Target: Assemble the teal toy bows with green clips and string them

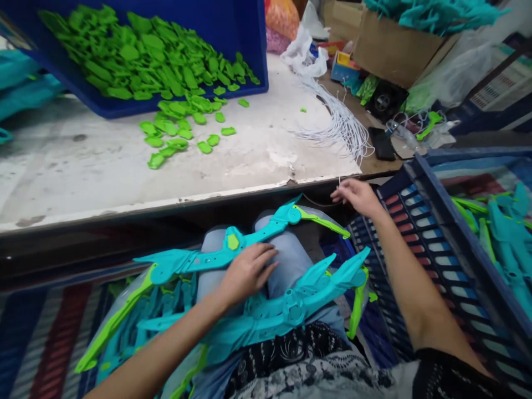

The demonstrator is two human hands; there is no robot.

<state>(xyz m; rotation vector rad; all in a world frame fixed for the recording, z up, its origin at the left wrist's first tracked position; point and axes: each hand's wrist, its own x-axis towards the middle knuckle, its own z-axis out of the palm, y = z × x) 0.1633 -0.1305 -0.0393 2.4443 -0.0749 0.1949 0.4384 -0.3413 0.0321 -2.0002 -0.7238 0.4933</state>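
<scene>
A turquoise toy bow [257, 238] with bright green limb tips lies across the lap. My left hand [249, 269] rests against its middle, fingers stretched out and loosely apart, not wrapped round it. Over the table's front edge, my right hand [355, 195] is closed in a pinch on a thin white string [339, 180]. That string runs up toward a bundle of white strings [347, 130] at the table's right end. Nearer the body, a second turquoise toy bow [291, 307] lies over the thighs, partly covered by my left forearm.
On the white tabletop [249, 177], a tipped blue bin [266, 50] spills small green plastic pieces [166, 127]. A navy crate [440, 205] at right holds turquoise and green parts [511, 238]. Behind it stands a cardboard box [390, 47] of turquoise parts. More bows [153, 305] lie at left.
</scene>
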